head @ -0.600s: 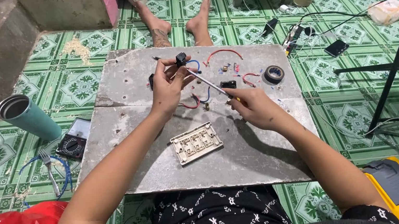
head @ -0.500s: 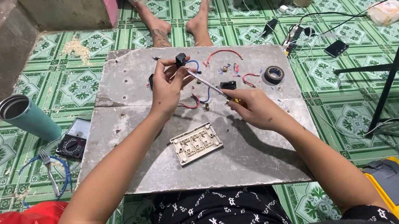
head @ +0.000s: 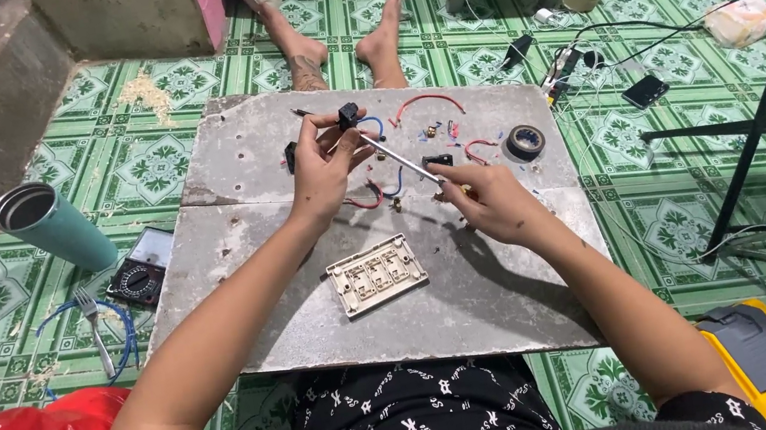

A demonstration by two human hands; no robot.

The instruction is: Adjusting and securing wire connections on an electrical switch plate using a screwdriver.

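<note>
The left hand [head: 323, 165] pinched a small black electrical part [head: 348, 115] between thumb and fingertips, lifted clear above the grey board [head: 224, 168], so that its face turned toward the tool. The right hand [head: 492, 201] was closed around the handle of a screwdriver [head: 398, 157], whose thin shaft slanted up and left from that hand until its tip met the black part; the hand sat low, near the board, which likely steadied the tool. A blue wire [head: 374, 126] curled from the part (whether fastened to it, I could not tell).

The board served as a work surface on the green tiled floor [head: 647, 85]. On it, below the 2 hands, lay a beige switch plate [head: 377, 275], face down. Loose red wires [head: 426, 99], small brass bits and a roll of black tape [head: 525, 141] lay on the board's far right part, within reach. Off the board's left edge stood a teal tumbler [head: 51, 226], with a multimeter [head: 141, 274] beside it. Beyond the board's far edge rested another person's bare feet [head: 348, 48].
</note>
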